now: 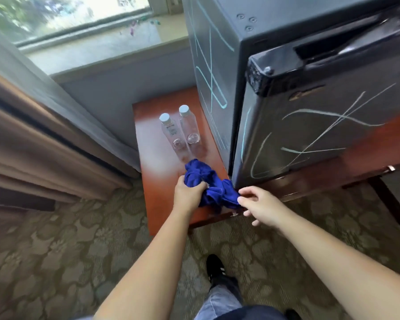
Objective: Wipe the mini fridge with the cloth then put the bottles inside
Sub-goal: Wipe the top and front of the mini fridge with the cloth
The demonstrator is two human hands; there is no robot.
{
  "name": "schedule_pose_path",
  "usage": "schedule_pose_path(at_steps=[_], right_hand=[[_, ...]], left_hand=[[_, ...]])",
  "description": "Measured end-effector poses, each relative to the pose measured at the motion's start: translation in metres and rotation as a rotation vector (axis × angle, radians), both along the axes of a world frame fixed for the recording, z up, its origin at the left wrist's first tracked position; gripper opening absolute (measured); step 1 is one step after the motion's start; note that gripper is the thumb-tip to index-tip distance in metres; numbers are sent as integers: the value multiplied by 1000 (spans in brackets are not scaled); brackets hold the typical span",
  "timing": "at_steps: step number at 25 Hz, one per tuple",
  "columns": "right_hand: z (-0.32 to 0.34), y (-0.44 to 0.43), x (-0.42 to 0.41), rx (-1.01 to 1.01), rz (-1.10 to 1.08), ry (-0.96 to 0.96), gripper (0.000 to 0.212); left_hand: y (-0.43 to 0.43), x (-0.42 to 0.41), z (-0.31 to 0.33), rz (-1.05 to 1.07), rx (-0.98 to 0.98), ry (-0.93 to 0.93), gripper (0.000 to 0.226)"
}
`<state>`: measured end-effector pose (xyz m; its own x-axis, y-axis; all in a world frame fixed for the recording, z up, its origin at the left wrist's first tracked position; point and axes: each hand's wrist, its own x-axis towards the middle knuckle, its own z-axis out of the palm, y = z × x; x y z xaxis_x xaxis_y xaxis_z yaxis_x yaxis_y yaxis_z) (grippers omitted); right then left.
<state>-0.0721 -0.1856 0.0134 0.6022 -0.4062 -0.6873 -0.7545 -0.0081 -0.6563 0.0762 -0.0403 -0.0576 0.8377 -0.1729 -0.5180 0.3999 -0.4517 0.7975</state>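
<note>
A crumpled blue cloth (214, 183) lies on the reddish wooden table (162, 172) near its front edge. My left hand (187, 192) grips the cloth's left end. My right hand (261, 204) hovers at the cloth's right end with fingers apart, just touching it. Two clear plastic bottles with white caps (171, 132) (189, 125) stand side by side behind the cloth. The black mini fridge (310, 125) stands to the right on the same furniture, door shut, its side and front covered in chalk-like scribbles.
A window sill (97, 49) and grey wall are behind the table. Curtains (44, 125) hang at the left. Patterned carpet (67, 250) covers the floor, with my shoe (215, 266) below. The fridge's corner sits close to the cloth.
</note>
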Motion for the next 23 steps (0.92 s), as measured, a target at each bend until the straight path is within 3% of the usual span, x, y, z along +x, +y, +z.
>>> schedule_pose_path(at_steps=[3,8,15,17,19,23], right_hand=[[14,-10,-30,-7,64,-86,57],[29,-42,-110,-62,241,-224,90],[85,-119,-188,-381,358,-367,99],[101,-144,-196,-458,284,-363,102],[115,-167,-199,-452,183,-339,88],[139,-193,-188,-413,44,-442,28]], left_hand=[[-16,-49,38,94,-217,-1,37],[-56,-142,119,127,-370,-78,33],[-117,-224,252,-152,-537,-412,38],[-127,-232,284,-195,-601,-482,38],[-133,-236,305,-254,-672,-509,35],[-138,-230,333,-357,-731,-621,40]])
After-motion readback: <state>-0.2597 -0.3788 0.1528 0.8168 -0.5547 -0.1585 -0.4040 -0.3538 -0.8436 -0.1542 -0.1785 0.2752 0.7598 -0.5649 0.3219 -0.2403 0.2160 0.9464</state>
